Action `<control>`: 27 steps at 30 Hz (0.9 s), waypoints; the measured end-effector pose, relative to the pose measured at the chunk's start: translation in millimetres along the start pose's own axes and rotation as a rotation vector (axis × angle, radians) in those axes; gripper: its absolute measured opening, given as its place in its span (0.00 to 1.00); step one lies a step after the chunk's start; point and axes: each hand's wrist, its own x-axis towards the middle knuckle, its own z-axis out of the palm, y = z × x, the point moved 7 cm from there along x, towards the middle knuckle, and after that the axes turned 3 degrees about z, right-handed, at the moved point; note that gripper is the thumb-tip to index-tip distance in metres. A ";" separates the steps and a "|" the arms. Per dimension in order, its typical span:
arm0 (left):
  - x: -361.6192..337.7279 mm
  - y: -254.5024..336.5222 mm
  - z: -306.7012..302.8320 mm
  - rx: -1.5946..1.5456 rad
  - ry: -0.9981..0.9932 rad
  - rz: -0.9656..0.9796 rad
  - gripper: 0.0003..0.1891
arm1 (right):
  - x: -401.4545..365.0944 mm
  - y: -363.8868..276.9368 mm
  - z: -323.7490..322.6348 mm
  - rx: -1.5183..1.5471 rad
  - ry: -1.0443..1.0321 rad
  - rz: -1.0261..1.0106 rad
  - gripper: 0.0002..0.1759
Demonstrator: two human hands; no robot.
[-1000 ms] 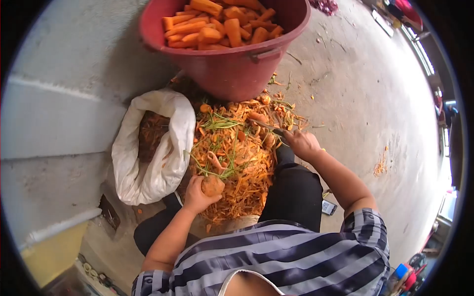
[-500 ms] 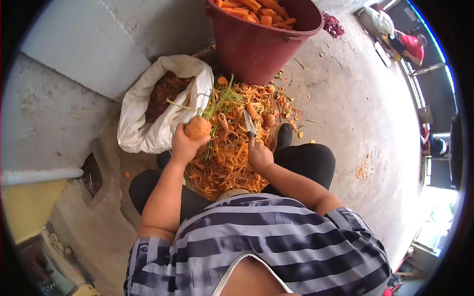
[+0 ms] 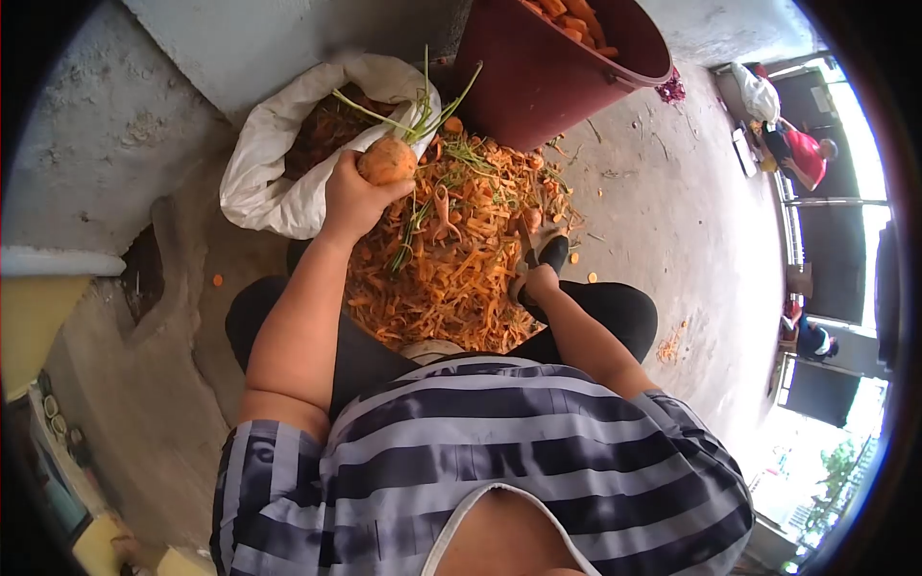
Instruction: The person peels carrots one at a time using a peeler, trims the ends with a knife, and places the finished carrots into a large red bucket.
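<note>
My left hand [image 3: 357, 202] is closed around a thick, blunt carrot [image 3: 389, 161] with green stalks pointing up and away. It is beside the rim of a white sack [image 3: 257, 182]. My right hand [image 3: 542, 279] is wrapped around the handle of a knife [image 3: 525, 233], whose blade points away from me and is partly lost against the peelings. Below both hands spreads a heap of orange carrot peelings [image 3: 451, 278], mixed with green stalks. A forked carrot [image 3: 443, 213] lies on the heap between my hands.
A dark red tub [image 3: 547, 82] of peeled carrots [image 3: 576, 21] stands beyond the heap. Dark scraps fill the sack's mouth. My shoe [image 3: 550, 252] is close to the knife. At far right are a person in a red top [image 3: 805, 158] and another person [image 3: 816, 341].
My right hand and the knife have moved right and toward my foot, away from the heap's middle. My left hand still holds the carrot, its stalks now spread upward. The view has shifted.
</note>
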 end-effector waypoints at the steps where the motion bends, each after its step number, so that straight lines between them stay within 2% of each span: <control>1: 0.0 2.7 0.7 -0.007 -0.010 0.002 0.31 | 3.5 -5.4 11.8 -0.296 -0.134 -0.086 0.20; 4: -0.3 6.9 2.8 -0.014 -0.018 0.008 0.31 | 7.7 9.8 18.6 -0.095 -0.137 0.090 0.24; 6: -0.8 6.9 3.0 0.003 -0.012 0.017 0.31 | -1.9 9.5 7.0 0.160 -0.073 0.188 0.24; 15: 1.9 -0.2 -2.8 -0.045 -0.010 -0.037 0.32 | -38.1 -29.8 -34.2 0.020 0.065 0.061 0.15; 18: 3.5 0.4 -6.1 -0.056 0.010 -0.026 0.31 | -42.0 -34.9 -38.9 -0.094 0.025 0.007 0.17; 21: 3.2 3.3 -9.5 -0.036 0.038 -0.013 0.31 | -35.1 -43.0 -27.8 -0.146 0.077 -0.074 0.19; 24: 1.2 7.3 -13.4 -0.021 0.033 -0.015 0.31 | -6.2 -29.3 -5.3 -0.167 0.119 -0.047 0.21; 27: 1.8 8.6 -13.3 -0.055 0.014 -0.017 0.30 | 3.0 -20.8 -2.6 -0.101 0.051 0.089 0.21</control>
